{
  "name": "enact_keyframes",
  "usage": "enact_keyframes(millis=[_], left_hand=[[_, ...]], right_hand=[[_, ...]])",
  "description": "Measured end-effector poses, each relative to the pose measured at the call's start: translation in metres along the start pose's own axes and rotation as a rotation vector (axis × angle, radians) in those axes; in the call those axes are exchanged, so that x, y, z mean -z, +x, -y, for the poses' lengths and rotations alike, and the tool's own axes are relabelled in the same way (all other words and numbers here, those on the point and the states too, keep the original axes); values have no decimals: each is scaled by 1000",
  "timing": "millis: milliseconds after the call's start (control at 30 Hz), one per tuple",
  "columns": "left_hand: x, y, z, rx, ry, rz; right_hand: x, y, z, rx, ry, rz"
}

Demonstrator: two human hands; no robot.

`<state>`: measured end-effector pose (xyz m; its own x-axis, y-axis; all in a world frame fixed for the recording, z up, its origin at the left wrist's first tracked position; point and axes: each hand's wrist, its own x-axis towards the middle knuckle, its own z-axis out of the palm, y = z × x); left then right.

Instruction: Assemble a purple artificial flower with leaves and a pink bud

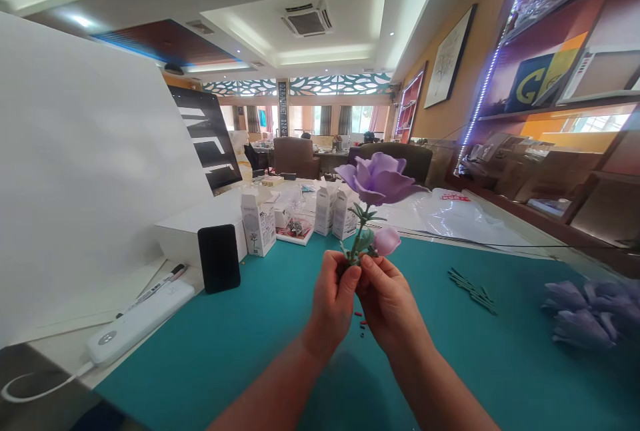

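A purple artificial flower [381, 181] stands upright on its green stem above my two hands. My left hand [336, 294] is closed round the lower stem. Close against it, my right hand [387, 291] pinches the stem near the green leaves [366, 239], beside a pink bud [387, 242]. The fingers hide the stem's lower end. Small red and dark pieces [362, 323] lie on the teal mat [280, 324] below the hands. Several green stem pieces [473, 291] are on the mat to the right, and further right are more purple flowers [583, 311].
A black phone [219, 258] leans against a white box [185, 224] at the left, near a white power strip [140, 324] and a marker [155, 288]. Small white cartons [259, 224] and a tray [295, 228] stand behind the mat. Clear plastic sheeting [430, 218] lies at the back right.
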<state>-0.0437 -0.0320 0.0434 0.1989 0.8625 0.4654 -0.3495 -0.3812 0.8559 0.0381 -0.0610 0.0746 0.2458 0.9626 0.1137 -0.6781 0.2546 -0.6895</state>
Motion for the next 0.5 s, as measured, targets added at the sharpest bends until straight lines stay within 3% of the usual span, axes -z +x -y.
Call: enact_keyframes(millis=[267,500], left_hand=[[-3,1,-5,38,-110,-35],[-3,3,-13,70,-227,9]], right_hand=[[6,2,-4,-7,-74,79],[12,3,-4,70,-217,168]])
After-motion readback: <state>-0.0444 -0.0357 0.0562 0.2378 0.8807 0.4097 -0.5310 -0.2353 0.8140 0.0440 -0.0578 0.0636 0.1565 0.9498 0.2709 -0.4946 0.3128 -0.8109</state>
